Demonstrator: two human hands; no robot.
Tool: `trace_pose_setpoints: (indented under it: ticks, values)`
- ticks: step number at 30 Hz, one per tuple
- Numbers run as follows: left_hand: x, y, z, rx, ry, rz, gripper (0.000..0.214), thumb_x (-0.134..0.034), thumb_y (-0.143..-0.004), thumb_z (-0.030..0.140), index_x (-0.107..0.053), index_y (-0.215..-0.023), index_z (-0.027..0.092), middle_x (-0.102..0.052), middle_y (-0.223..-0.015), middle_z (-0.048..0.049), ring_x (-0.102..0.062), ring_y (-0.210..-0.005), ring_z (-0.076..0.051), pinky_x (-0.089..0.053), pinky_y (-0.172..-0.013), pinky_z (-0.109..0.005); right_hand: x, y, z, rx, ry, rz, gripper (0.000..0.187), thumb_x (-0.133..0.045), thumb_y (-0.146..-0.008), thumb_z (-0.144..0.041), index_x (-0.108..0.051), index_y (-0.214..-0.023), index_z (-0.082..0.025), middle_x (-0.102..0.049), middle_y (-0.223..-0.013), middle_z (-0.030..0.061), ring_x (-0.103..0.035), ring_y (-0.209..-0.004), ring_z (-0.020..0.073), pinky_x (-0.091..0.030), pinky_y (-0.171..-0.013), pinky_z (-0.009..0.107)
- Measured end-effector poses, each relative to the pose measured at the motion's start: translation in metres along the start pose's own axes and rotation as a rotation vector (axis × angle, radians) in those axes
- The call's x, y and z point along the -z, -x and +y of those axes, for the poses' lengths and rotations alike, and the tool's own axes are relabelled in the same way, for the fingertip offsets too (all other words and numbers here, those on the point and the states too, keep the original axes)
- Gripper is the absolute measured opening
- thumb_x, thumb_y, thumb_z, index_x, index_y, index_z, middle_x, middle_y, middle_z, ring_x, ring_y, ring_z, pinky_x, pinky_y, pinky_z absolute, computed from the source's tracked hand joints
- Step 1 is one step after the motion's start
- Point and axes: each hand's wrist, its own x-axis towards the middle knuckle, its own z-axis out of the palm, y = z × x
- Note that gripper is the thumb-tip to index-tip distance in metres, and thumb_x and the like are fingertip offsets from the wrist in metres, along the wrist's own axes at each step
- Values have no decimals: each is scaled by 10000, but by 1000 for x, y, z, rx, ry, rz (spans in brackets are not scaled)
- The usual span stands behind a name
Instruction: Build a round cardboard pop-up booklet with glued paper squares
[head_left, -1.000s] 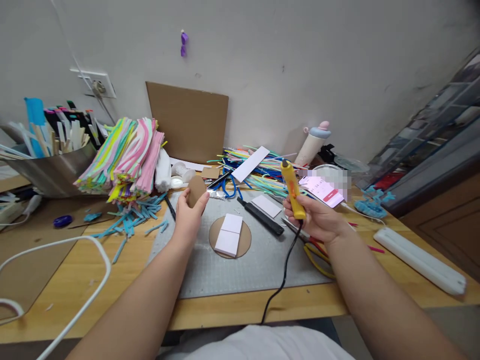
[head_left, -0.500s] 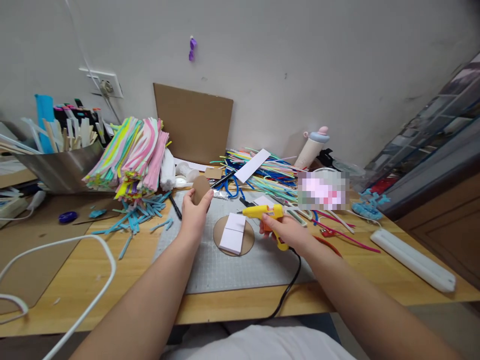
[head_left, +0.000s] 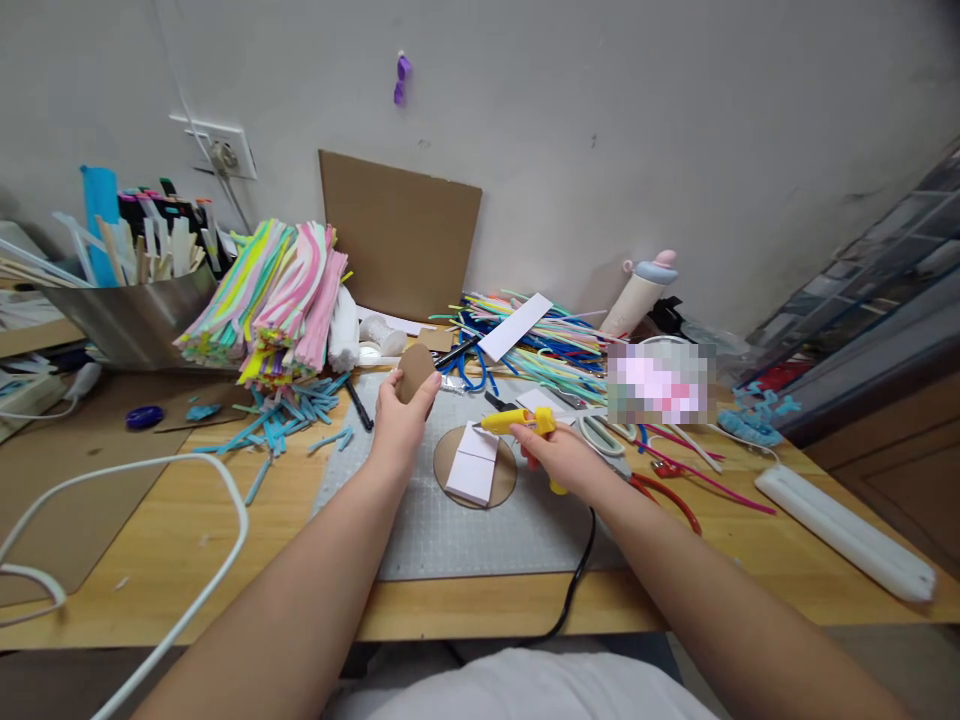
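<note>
My left hand point(head_left: 397, 425) is closed on a small brown cardboard oval point(head_left: 415, 371), held upright above the grey cutting mat point(head_left: 457, 530). My right hand point(head_left: 559, 458) grips a yellow glue gun point(head_left: 517, 422) lying level, its nozzle pointing left over two white foam rectangles point(head_left: 474, 468). Those rectangles rest on a brown cardboard disc point(head_left: 506, 478) in the middle of the mat. The gun's black cord point(head_left: 574, 590) runs off the table's front edge.
Pastel pipe cleaners point(head_left: 270, 300) are stacked at the back left beside a metal bin of sticks point(head_left: 131, 300). Loose coloured stems point(head_left: 540, 350), scissors point(head_left: 607, 440), a bottle point(head_left: 637, 295) and a white bar point(head_left: 847, 535) lie to the right. A cardboard sheet point(head_left: 401, 240) leans on the wall. A white cable point(head_left: 150, 560) loops at front left.
My right hand swung the glue gun from upright at the right down to level, bringing its nozzle over the white rectangles. My left hand kept hold of the cardboard oval.
</note>
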Motion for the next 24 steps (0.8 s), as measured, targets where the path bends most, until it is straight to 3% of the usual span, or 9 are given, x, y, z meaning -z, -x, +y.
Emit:
trace_pose_setpoints:
  ticks: [13, 19, 24]
  values:
    - [-1, 2, 4, 8, 26, -11, 643, -668, -758, 529, -474, -1281, 210, -610, -1241, -111, -519, -1237, -283, -409, -1023, -410, 21, 13, 8, -36, 65, 51, 509, -421, -847, -606, -456, -527, -211, -499, -494, -19, -474, -485, 129, -335, -494, 262]
    - [-1, 3, 4, 7, 33, -15, 671, -677, -741, 547, -474, -1283, 208, -608, -1245, -119, -513, -1242, -312, -413, -1015, -434, 21, 14, 17, 2, 78, 27, 515, -416, -861, -599, -555, -567, -201, -596, -583, 10, -566, -594, 160, -413, -594, 273]
    - [-1, 3, 4, 8, 29, -24, 676, -669, -744, 554, -468, -1289, 208, -605, -1256, -119, -511, -1240, -315, -413, -1011, -437, 26, 20, 11, 31, 122, -7, 459, -474, -846, -578, -666, -659, -205, -667, -691, 31, -606, -691, 193, -407, -609, 279]
